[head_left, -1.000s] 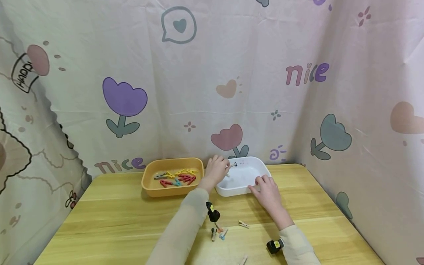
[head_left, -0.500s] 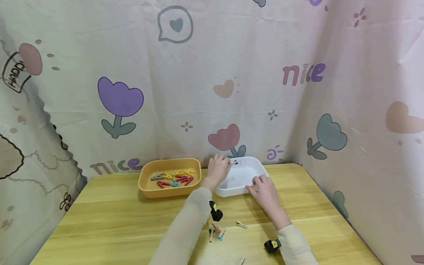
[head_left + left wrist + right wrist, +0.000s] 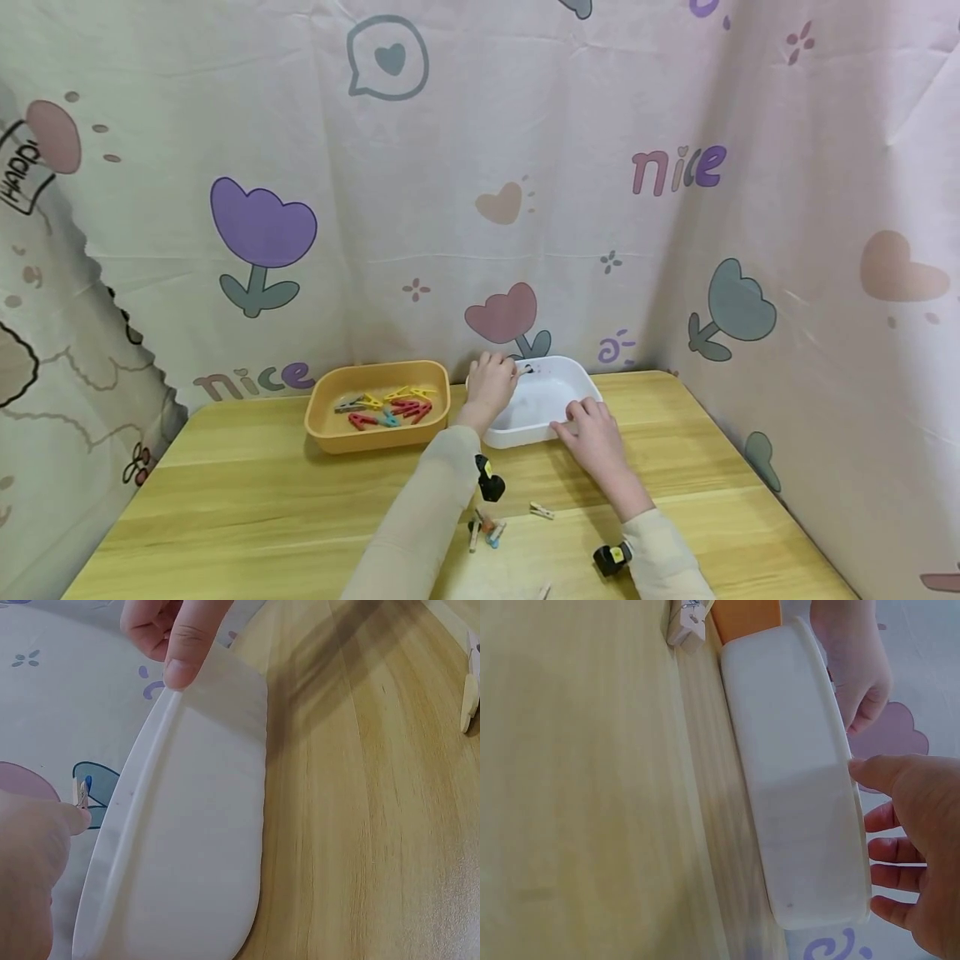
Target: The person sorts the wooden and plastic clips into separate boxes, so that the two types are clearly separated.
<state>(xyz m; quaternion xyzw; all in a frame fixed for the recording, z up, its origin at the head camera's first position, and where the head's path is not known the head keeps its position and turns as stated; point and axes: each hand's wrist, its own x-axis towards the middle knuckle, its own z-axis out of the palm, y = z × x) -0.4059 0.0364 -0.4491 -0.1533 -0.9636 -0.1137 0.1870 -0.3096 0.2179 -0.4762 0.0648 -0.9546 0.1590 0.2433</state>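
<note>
At the back of the wooden surface [image 3: 262, 492], the left hand [image 3: 489, 390] pinches a small clothespin [image 3: 525, 371] over the white basin [image 3: 546, 404]; the right hand [image 3: 594, 437] grips the basin's near rim, thumb on the outer side; just left of the basin, an orange tray [image 3: 367, 443] holds red, yellow, blue and grey clips [image 3: 362, 421]; loose clothespins [image 3: 475, 536] lie nearer the person.

1. A pale printed curtain [image 3: 450, 125] hangs behind the wood-grained bench [image 3: 247, 508].
2. A purple tulip [image 3: 264, 223] is printed left, a grey-green tulip [image 3: 741, 300] right, a speech bubble [image 3: 387, 58] above.
</note>
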